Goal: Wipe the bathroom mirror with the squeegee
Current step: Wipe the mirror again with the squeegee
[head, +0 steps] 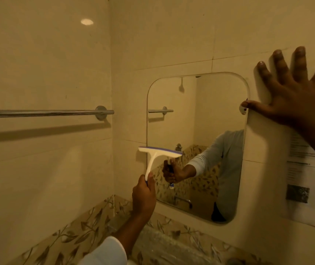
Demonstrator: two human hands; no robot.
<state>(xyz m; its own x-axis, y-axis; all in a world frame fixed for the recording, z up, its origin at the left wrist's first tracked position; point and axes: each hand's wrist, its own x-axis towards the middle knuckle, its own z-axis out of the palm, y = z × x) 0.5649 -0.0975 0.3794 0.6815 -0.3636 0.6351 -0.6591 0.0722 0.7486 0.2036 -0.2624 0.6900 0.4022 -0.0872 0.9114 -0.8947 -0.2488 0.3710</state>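
Cream tiles cover the bathroom wall, with a band of leaf-patterned tile running low along it and a chrome towel rail fixed at the left. On the facing wall hangs the mirror, a tall pane with rounded corners, and a printed notice is stuck up to the right of it.

The squeegee is in the left hand, whose fingers are wrapped tight round the lower end of the white handle, thumb up along it. Its blade lies level across the mirror's left edge, a little below mid-height, one end over the tile and the other over the glass. The blade meets its own reflection there, so it seems to be on the glass or very near it; I cannot tell which for sure. Holding low on the handle probably gives reach and lets the wrist keep the rubber flat.

The right hand is spread flat on the wall beside the mirror's upper right, fingers wide apart and gripping nothing, thumb lying on the pane's edge. It looks like a brace, steadying the body and perhaps the pane against the push of the blade.

Judging by the blade's place at the side edge, a stroke across the lower glass looks to be in hand.
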